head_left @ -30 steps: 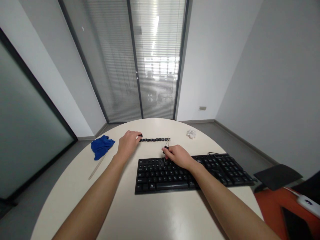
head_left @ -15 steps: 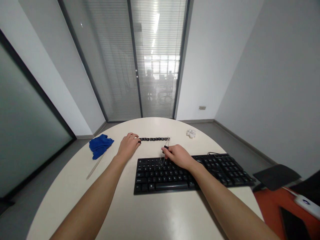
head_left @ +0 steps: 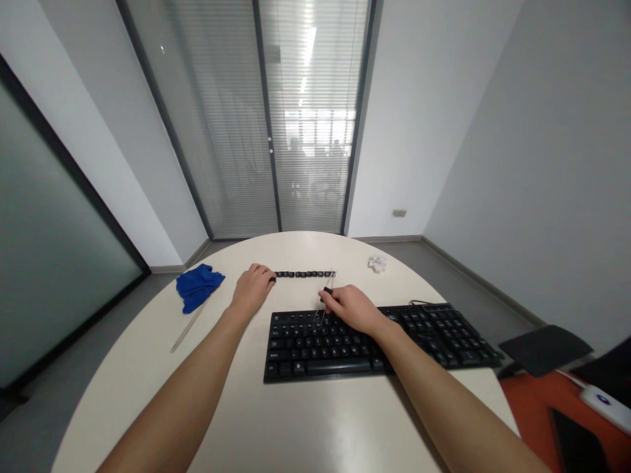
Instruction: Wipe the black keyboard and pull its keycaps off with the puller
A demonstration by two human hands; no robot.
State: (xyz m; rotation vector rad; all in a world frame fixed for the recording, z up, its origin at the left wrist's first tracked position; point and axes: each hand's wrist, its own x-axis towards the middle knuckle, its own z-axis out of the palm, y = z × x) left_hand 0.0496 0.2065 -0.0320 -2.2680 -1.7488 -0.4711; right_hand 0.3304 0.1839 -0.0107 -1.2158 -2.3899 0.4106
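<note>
A row of small black keycaps lies on the pale round table. At the row's left end is my left hand, its fingers closed on a black keycap. My right hand is closed round the black handle of a wire keycap puller, above the top edge of the black keyboard. The puller's thin wires stick out on both sides of the handle, one end near the row's right end, the other over the upper keys.
A blue cloth lies at the left with a thin pale stick beside it. A crumpled white tissue is at the back right. Beyond the table's right side is an orange seat with a white device.
The fingers of my left hand have shifted slightly to the left with the keycap. My right hand and the puller look unmoved.
</note>
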